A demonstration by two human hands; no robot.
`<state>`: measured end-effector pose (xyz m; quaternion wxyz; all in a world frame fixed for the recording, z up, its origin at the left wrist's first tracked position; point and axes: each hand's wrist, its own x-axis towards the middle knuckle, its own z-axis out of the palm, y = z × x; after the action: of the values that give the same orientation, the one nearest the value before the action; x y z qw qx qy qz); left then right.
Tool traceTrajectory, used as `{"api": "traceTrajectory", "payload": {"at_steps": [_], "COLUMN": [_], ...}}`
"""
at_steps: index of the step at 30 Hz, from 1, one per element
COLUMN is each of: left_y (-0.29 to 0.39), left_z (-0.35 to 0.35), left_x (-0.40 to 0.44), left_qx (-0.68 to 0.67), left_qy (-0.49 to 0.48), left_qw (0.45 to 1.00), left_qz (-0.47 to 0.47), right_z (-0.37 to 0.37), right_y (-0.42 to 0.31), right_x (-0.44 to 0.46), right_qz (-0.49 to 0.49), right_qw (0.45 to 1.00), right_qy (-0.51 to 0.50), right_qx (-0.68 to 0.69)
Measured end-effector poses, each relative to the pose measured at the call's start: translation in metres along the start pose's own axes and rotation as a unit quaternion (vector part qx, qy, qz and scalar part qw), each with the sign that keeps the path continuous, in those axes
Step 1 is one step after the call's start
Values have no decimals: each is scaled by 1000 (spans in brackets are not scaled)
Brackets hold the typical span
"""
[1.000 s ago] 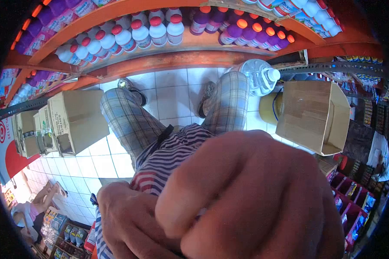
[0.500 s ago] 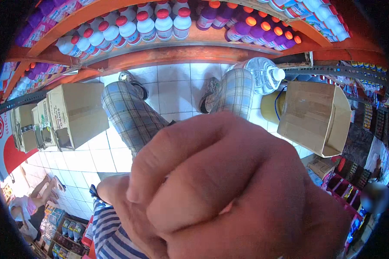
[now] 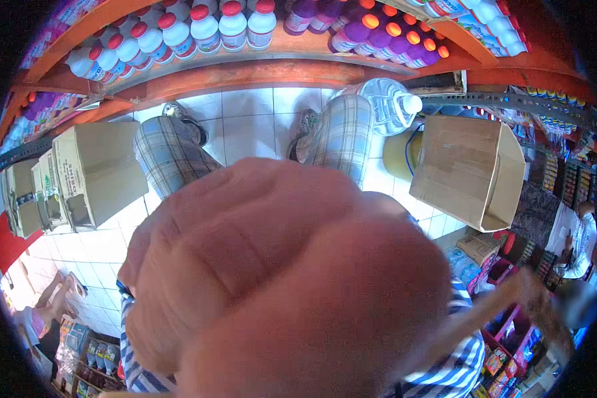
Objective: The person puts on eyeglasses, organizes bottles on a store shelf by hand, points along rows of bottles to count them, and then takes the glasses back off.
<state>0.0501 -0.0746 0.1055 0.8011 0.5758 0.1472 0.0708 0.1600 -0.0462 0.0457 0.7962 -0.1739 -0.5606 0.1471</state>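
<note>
My right hand [image 3: 312, 278] fills the middle of the view, very close to the camera and smeared by motion. Its fingers are curled in; whatever they may hold is hidden. Pressed against it at the lower left is what looks like my left hand [image 3: 154, 325], mostly covered, so its fingers cannot be made out. Behind both hands show blue-and-white striped cloth [image 3: 454, 351] and plaid trouser legs [image 3: 343, 136]. A blurred, long brownish shape [image 3: 474, 322] crosses the lower right; its kind is unclear.
Orange shelves [image 3: 245, 74] bear white red-capped bottles [image 3: 204, 30] and purple bottles [image 3: 351, 38]. Cardboard boxes stand at left [image 3: 109, 166] and right [image 3: 454, 169]. A large clear water jug [image 3: 385, 106] sits by a yellowish bucket [image 3: 398, 156]. People appear at left [image 3: 33, 325] and right [image 3: 580, 239].
My right hand has moved left and turned, covering more of my left hand. The blurred brownish shape and a person at right have come into view. The surroundings have shifted slightly left.
</note>
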Motion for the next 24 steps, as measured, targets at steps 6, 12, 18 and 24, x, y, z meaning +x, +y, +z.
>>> {"api": "traceTrajectory", "payload": {"at_steps": [6, 12, 18, 24], "left_y": [18, 34, 48, 69], "left_z": [5, 5, 6, 15], "left_x": [-14, -26, -35, -7], "left_qx": [30, 52, 90, 351], "left_qy": [45, 119, 206, 240], "left_qw": [995, 974, 953, 904], "left_qz": [-87, -187, -202, 38], "right_z": [12, 3, -51, -129], "right_y": [13, 19, 10, 22], "right_x": [-32, -23, -64, -169], "right_qz": [219, 150, 443, 474], "right_qw": [938, 965, 893, 870], "right_qy": [-90, 73, 55, 131], "right_qx": [253, 201, 64, -26]}}
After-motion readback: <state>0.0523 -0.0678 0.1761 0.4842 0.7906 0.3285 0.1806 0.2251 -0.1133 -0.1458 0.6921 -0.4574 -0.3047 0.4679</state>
